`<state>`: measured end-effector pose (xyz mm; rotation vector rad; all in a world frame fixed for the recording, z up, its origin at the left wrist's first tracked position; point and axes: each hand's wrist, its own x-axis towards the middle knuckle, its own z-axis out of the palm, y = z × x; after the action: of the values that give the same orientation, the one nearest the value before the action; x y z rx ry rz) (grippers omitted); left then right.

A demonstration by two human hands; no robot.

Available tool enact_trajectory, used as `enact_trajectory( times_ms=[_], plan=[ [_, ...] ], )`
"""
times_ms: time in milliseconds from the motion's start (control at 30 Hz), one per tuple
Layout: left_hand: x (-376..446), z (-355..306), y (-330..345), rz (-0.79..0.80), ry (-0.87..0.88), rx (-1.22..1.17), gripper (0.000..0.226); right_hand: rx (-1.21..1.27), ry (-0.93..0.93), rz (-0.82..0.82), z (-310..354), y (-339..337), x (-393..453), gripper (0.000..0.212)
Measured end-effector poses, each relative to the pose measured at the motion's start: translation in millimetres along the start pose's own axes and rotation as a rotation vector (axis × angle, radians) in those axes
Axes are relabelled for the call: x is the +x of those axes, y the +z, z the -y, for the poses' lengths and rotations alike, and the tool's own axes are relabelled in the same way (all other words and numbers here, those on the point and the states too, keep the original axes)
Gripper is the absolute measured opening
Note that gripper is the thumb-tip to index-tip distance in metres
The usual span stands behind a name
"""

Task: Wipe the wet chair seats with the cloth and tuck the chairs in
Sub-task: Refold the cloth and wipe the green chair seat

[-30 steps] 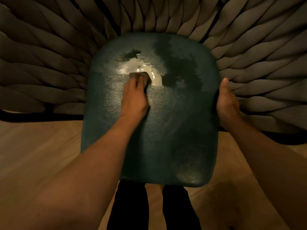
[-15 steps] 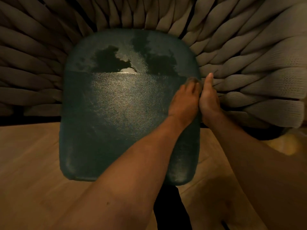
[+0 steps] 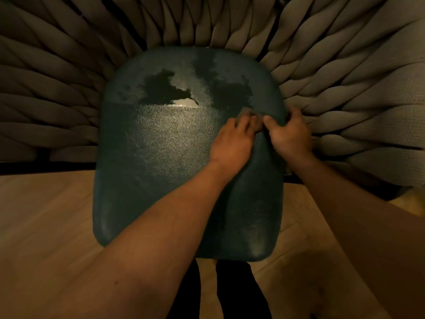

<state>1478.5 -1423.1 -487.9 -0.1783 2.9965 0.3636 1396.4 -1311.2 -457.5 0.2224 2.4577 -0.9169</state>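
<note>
**Cloth at the seat's right edge, water lying away to the left**

The left hand [image 3: 232,139] lay flat on the dark green chair seat [image 3: 174,171], its straight fingers pressing a small brownish cloth [image 3: 249,112] down just ahead of the fingertips. The right hand [image 3: 289,134] sat immediately beside it, on its outer side, fingers curled over the right rim of the seat and thumb reaching toward the cloth; whether that thumb actually touched the cloth could not be told.

Both hands were bunched at the seat's right edge. The remaining water lay beyond them: a large dark puddle [image 3: 161,90] with a bright glint stood forward and well to the left of the left hand, and a second wet patch [image 3: 230,88] lay just ahead of the cloth. The seat's long axis ran straight away from the person, toward the woven rope backrest [image 3: 345,88].

Judging from this, the seat was only partly wiped. The left hand, already holding the cloth down, was the nearer one, so the next stroke probably called for a sweep forward and leftward across the back of the seat while the right hand steadied the rim.
</note>
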Motion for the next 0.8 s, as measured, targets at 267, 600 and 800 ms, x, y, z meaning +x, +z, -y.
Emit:
enact_trajectory(
  times_ms=[267, 600, 800],
  plan=[
    [-22, 79, -16, 0.038, -0.208, -0.018, 0.058, -0.168, -0.032, 0.020, 9, 19, 12, 0.085],
    [-48, 183, -30, -0.087, -0.400, 0.043, 0.057, -0.239, -0.041, -0.023, 8, 24, 12, 0.096],
    [-59, 228, -36, -0.136, -0.487, 0.060, 0.058, -0.249, -0.007, 0.010, 10, 19, 16, 0.095]
  ],
)
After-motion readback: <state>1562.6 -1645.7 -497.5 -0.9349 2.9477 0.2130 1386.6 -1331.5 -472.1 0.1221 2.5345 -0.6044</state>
